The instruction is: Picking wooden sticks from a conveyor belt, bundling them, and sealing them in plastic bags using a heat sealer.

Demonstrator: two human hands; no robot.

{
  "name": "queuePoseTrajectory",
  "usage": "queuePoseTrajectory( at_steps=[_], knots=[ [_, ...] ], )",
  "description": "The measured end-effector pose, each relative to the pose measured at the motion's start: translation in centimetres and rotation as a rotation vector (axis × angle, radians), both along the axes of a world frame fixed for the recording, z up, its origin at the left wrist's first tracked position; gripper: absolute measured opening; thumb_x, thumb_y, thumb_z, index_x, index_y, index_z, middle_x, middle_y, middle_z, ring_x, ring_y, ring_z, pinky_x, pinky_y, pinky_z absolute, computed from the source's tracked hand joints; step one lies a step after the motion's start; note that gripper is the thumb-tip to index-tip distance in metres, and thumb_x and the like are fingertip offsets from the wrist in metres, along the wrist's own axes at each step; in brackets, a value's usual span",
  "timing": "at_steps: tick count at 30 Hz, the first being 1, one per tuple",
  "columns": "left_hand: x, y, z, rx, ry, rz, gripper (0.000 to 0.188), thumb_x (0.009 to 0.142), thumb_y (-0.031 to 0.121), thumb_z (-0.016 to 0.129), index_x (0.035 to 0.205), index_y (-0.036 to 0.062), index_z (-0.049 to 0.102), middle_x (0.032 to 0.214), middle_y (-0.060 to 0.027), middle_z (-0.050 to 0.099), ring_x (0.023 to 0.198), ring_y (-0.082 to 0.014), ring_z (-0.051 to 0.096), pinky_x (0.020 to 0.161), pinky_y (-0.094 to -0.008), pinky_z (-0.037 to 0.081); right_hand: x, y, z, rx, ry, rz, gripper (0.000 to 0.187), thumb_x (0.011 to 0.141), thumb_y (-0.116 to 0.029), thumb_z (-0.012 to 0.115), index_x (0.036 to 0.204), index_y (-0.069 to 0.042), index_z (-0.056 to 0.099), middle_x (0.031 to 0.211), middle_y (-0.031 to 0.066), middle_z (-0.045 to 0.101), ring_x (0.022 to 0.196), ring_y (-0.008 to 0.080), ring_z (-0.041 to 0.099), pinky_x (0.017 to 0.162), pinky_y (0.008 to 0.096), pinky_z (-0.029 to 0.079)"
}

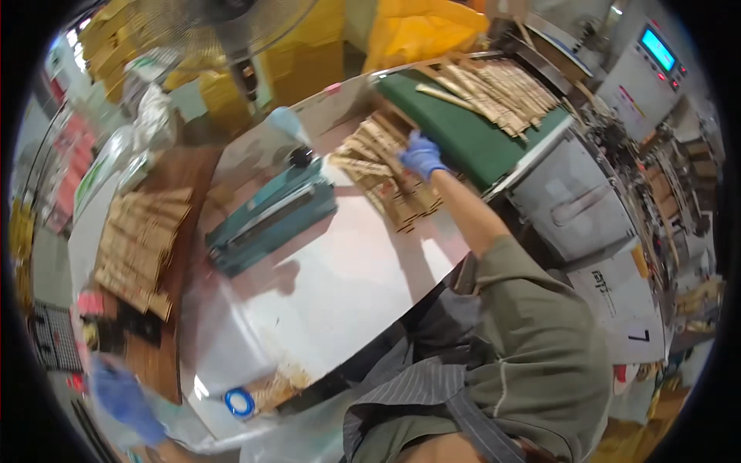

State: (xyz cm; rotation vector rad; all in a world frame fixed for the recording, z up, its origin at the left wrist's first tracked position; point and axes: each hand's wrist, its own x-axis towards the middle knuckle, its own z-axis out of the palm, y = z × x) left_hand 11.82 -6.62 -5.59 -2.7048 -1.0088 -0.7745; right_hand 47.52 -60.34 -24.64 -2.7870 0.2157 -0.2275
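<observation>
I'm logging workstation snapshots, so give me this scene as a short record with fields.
Right hand: blue-gloved, at the middle packet pile; grip unclear
Left hand: blue-gloved, blurred, low at left; grip unclear
White table: bears the middle packet pile and a long teal device
Green belt: bears slim tan packets
Brown board: bears the left packet pile

The white tabletop [340, 293] is smooth and glossy. At twelve o'clock, tan strips [401, 197] look like matt paper beside a matt, rubbery blue right glove [423, 154]. At one, the green belt [432, 116] is smooth and dull; at three, a grey panel [571, 201] looks metal. Brown wood-look board [199, 181] lies at nine, clear glossy plastic sheet [224, 339] at eight, and a soft cloth sleeve [532, 332] at four.
</observation>
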Motion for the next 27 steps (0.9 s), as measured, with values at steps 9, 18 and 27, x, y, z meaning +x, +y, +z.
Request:
queuePoseTrajectory(
  at_steps=[9,18,27],
  knots=[
    [28.9,-37.5,-26.1,-1.237,0.285,-0.929,0.074,0.061,0.046,0.074,0.106,-0.0061,0.046,0.100,-0.0195,0.056,0.089,-0.0284,0.056,0.077,-0.0342,0.044,6.6,-5.5,-8.0,0.727,0.142,0.034,0.075,0.082,-0.059,0.039,0.124,0.003,0.040,0.124,0.0252,0.043,0.117,0.0358,0.041,0.098,0.0350,0.030],
    [31.3,-45.2,-25.3,-1.956,-0.215,-0.754,0.075,0.069,0.018,0.074,0.127,0.0004,0.031,0.114,-0.0110,0.050,0.095,-0.0194,0.054,0.078,-0.0304,0.048,-1.4,-3.0,-11.0,1.140,0.111,0.228,0.038,0.081,-0.034,0.052,0.082,0.003,0.062,0.070,0.0136,0.062,0.067,0.0204,0.057,0.060,0.0351,0.046],
    [9.7,-44.7,-19.8,-1.638,-0.365,-0.293,0.101,0.058,-0.014,0.065,0.139,0.0107,0.010,0.132,-0.0149,0.033,0.114,-0.0271,0.041,0.095,-0.0393,0.037,-24.3,-0.9,-3.6,0.788,0.510,0.585,0.028,0.069,-0.013,0.054,0.093,0.000,0.055,0.086,0.0229,0.058,0.081,0.0368,0.058,0.069,0.0417,0.047]
  ],
)
